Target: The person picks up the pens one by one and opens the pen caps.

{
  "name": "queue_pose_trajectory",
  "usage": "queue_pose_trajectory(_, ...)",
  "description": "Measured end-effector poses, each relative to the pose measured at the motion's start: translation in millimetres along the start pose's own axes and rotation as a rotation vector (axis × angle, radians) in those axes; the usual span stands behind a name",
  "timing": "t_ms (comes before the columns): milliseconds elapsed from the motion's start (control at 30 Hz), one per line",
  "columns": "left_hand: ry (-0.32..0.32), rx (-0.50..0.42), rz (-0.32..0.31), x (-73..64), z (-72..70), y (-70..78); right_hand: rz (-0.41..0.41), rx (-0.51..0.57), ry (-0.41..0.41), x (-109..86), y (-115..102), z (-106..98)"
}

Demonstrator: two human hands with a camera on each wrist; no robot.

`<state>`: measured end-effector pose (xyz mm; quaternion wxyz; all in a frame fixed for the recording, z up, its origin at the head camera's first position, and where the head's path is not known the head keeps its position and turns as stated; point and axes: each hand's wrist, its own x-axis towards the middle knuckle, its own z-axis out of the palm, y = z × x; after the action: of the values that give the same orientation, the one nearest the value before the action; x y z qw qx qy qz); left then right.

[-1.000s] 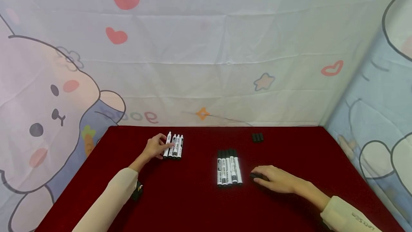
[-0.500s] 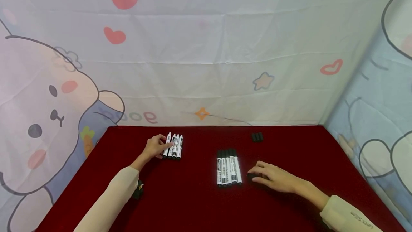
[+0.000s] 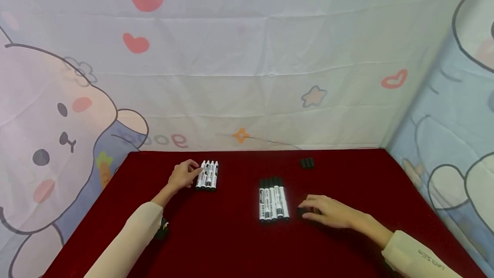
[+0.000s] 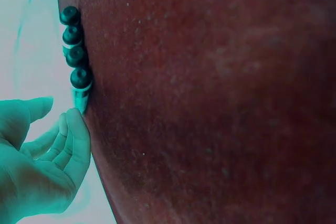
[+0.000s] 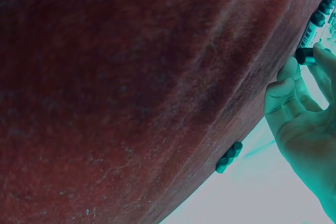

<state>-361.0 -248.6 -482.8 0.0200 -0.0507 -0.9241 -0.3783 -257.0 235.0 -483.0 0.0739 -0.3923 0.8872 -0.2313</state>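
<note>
Several uncapped white markers (image 3: 207, 176) lie side by side at the back left of the table, pale tips pointing away. My left hand (image 3: 182, 176) is beside the leftmost one, its fingertips right at the marker's side. In the left wrist view the thumb (image 4: 39, 107) stands apart from the fingers, with nothing between them; the markers' black ends (image 4: 80, 78) face that camera. My right hand (image 3: 326, 211) pinches a small black marker cap (image 5: 304, 56) between thumb and fingers. To its left lies a row of several capped white markers (image 3: 273, 203), black caps pointing away.
Three black caps (image 3: 307, 163) lie together near the back edge of the red-covered table (image 3: 231, 243). A printed cloth backdrop (image 3: 247, 76) rises behind it. Something small and dark (image 3: 162, 230) shows under the left sleeve.
The left fingers have drawn back leftward from over the uncapped markers. The leftmost marker now sits closer to the others and level with them. My right hand has shifted slightly left.
</note>
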Motion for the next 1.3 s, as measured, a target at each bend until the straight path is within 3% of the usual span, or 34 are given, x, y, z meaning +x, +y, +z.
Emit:
queue_pose_trajectory(133, 0.004, 0.003, 0.054, -5.2, -1.7, 2.4, 0.018, -0.006, 0.001, -0.1, 3.5, -1.1)
queue_pose_trajectory(367, -0.035, -0.066, 0.201, -17.0, -3.9, 11.5, 0.033, -0.011, 0.009, -1.5, 9.8, -2.2)
queue_pose_trajectory(533, -0.105, -0.079, 0.162, -21.7, 0.2, 22.1, 0.015, -0.02, 0.026, -2.2, 12.4, -4.3)
queue_pose_trajectory(800, -0.179, -0.067, 0.155, -32.3, 7.5, 39.3, 0.019, -0.028, 0.047, -3.2, 17.5, -8.1)
queue_pose_trajectory(1100, -0.252, -0.084, 0.209, -40.8, 12.9, 48.7, 0.057, -0.044, 0.058, -5.3, 26.8, -17.7)
queue_pose_trajectory(1300, -0.284, -0.102, 0.238, -42.4, 17.5, 49.8, 0.072, -0.036, 0.11, -2.8, 38.2, -27.8)
